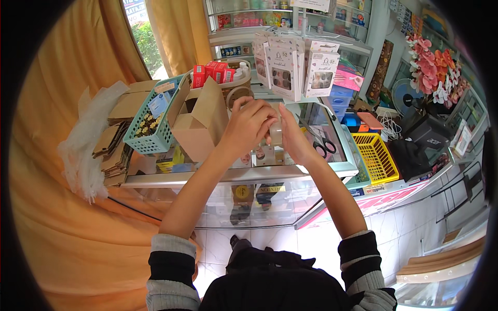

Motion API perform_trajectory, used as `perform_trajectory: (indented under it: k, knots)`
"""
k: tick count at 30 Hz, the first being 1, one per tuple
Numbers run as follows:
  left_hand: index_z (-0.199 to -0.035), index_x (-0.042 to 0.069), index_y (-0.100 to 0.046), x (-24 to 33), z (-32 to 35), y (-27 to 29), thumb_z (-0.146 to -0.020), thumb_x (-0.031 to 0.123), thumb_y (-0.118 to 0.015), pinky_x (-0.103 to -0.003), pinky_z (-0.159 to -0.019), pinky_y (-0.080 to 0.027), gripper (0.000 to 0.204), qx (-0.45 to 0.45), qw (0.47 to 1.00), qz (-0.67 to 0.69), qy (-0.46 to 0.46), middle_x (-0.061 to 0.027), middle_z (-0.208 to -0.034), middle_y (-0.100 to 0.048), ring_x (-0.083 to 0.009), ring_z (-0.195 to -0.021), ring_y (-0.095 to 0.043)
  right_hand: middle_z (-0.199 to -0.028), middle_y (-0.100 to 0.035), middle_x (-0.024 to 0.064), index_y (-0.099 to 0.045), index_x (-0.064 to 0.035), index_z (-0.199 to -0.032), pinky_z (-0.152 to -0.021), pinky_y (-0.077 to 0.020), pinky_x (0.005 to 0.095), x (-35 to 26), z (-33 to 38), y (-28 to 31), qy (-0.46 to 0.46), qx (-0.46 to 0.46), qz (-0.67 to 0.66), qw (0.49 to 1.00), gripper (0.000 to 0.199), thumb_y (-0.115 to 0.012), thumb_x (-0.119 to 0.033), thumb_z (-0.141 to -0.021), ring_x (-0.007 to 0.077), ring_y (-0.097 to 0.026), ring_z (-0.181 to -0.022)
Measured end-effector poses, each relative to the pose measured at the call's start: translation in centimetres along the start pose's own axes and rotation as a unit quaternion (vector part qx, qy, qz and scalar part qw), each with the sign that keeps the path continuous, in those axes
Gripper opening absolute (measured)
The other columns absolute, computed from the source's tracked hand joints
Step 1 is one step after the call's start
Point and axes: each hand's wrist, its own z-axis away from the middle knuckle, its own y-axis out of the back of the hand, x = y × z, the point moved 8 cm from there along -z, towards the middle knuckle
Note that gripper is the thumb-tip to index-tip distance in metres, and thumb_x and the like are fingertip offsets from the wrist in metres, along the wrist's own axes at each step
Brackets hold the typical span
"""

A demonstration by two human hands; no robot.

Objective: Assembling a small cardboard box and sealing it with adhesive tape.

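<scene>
Head view shows you at one glass counter (244,175), with one small clear object (276,136) held above its top, inward from the middle of the front edge. Your right hand (294,139) is cupped narrowly against the object's right side, holding it. Your left hand (252,122) has its fingers bent and close together, the tips at the object's left side; you cannot tell whether they grip it or only touch. One pair of scissors (319,139) lies just beside your right hand, toward the counter's right edge. Left of your left hand stands one open cardboard box (194,132), and beyond that one teal basket (148,143), nearer the left edge. One wicker basket (233,89) sits toward the far edge, carrying several red boxes (213,70). Two white packs (282,67) face you beyond your hands, with more behind them. One yellow basket (385,176) sits past the counter's right edge.
</scene>
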Motion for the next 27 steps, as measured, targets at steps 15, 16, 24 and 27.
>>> perform_trajectory:
  k: [15, 16, 24, 27]
  knots:
    - [-0.083, 0.002, -0.056, -1.8, 0.7, -0.4, -0.079, 0.004, -0.062, -0.037, -0.084, -0.039, 0.008, 0.004, 0.99, 0.129, 0.058, -0.0095, -0.085, -0.058, -0.0295, -0.085, -0.054, -0.071, -0.048, -0.0012, -0.05, -0.0141, -0.086, -0.062, -0.0365, 0.0226, 1.2, -0.6, 0.4, -0.042, 0.03, -0.045, 0.998, 0.052, -0.032, -0.062, -0.09, 0.007, -0.045, -0.06]
    - [-0.083, 0.001, -0.055, -1.8, 0.7, -0.4, -0.079, 0.003, -0.062, -0.037, -0.084, -0.04, 0.008, 0.007, 0.99, 0.132, 0.058, -0.0098, -0.085, -0.058, -0.0297, -0.084, -0.054, -0.073, -0.047, -0.0013, -0.049, -0.0136, -0.087, -0.063, -0.0369, 0.0229, 1.5, -0.8, 0.6, -0.048, 0.02, -0.052, 0.997, 0.052, -0.032, -0.063, -0.09, 0.0071, -0.045, -0.06]
    - [-0.082, 0.003, -0.055, -1.8, 1.0, -0.6, -0.079, 0.003, -0.062, -0.039, -0.088, -0.039, 0.007, 0.009, 0.99, 0.136, 0.036, -0.0098, -0.084, -0.058, -0.0302, -0.084, -0.053, -0.129, -0.037, 0.013, -0.029, -0.0023, -0.133, -0.103, -0.0237, 0.0314, 3.7, -1.3, 2.4, -0.091, 0.05, -0.061, 0.993, 0.079, -0.033, -0.066, -0.087, 0.0151, -0.036, -0.119]
    - [-0.083, 0.004, -0.056, -1.5, 1.1, -0.7, -0.079, 0.005, -0.062, -0.04, -0.093, -0.036, 0.007, 0.018, 0.992, 0.122, 0.021, -0.009, -0.085, -0.059, -0.029, -0.085, -0.054, -0.144, -0.013, 0.0161, -0.009, 0.0004, -0.142, -0.109, -0.0074, 0.0329, 3.7, -1.0, 2.1, -0.105, 0.03, -0.083, 0.991, 0.091, -0.033, -0.067, -0.086, 0.0153, -0.011, -0.133]
